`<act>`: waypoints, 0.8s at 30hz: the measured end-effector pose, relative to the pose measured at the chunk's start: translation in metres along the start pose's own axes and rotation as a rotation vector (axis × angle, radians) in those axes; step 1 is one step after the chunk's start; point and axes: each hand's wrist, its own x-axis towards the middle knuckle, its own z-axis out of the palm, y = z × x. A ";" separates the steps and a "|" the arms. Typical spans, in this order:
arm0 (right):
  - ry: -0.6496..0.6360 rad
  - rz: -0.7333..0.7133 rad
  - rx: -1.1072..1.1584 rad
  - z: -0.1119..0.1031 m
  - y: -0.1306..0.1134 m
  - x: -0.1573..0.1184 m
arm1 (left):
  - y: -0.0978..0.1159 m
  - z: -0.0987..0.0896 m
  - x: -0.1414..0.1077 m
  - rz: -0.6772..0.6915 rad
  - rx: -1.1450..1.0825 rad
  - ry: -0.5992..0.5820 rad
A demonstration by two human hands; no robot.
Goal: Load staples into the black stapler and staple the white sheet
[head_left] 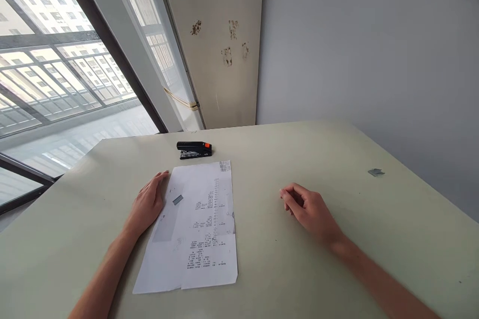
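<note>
Printed sheets of paper (209, 229) lie on the table, at least two, overlapping, their text upside down to me. My left hand (147, 202) rests along their left edge, fingers stretched out and touching the paper. A small grey ridged strip (177, 200), like a row of staples, lies on the paper's upper left. Beyond the far edge of the sheets sits a black stapler (194, 150) with an orange patch. My right hand (309, 209) is over the table to the right of the paper, its fingers curled and thumb against them. Whatever they may hold is hidden.
Several grey ridged strips (376, 172) lie in a small pile on the right of the pale table (269, 269). A grey wall (366, 40) borders its far right side. At the left is a large window (48, 60), with a stained panel (224, 89) behind the table.
</note>
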 end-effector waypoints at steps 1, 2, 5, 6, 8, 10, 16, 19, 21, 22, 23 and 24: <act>0.000 0.002 0.001 0.000 0.000 0.000 | 0.000 0.000 0.000 -0.001 -0.001 0.002; 0.000 0.005 0.000 0.000 0.000 0.000 | 0.000 0.000 0.000 0.001 -0.002 0.004; -0.003 0.012 -0.006 0.000 -0.002 0.000 | 0.000 0.001 0.000 0.002 -0.006 0.006; -0.003 0.013 -0.009 0.000 -0.002 -0.001 | 0.000 0.001 0.000 0.001 -0.008 0.004; -0.003 0.011 -0.015 0.000 -0.003 -0.001 | 0.001 0.000 0.000 -0.001 -0.015 -0.002; -0.002 0.013 -0.018 0.000 -0.004 -0.001 | 0.002 0.000 -0.001 -0.004 -0.024 -0.003; 0.001 0.024 -0.032 0.001 -0.003 -0.002 | 0.004 -0.001 -0.003 -0.008 -0.033 0.000; 0.003 0.023 -0.037 0.001 -0.002 -0.003 | 0.004 0.000 -0.004 -0.004 -0.035 0.000; 0.005 0.016 -0.043 0.001 -0.001 -0.004 | 0.005 -0.001 -0.004 -0.001 -0.037 -0.003; 0.007 0.015 -0.046 0.001 -0.001 -0.004 | 0.005 -0.001 -0.005 0.000 -0.038 -0.005; 0.008 0.015 -0.050 0.001 -0.001 -0.004 | 0.006 -0.002 -0.005 0.001 -0.038 -0.008; 0.009 0.017 -0.053 0.001 -0.001 -0.004 | 0.007 -0.003 -0.005 0.001 -0.038 -0.011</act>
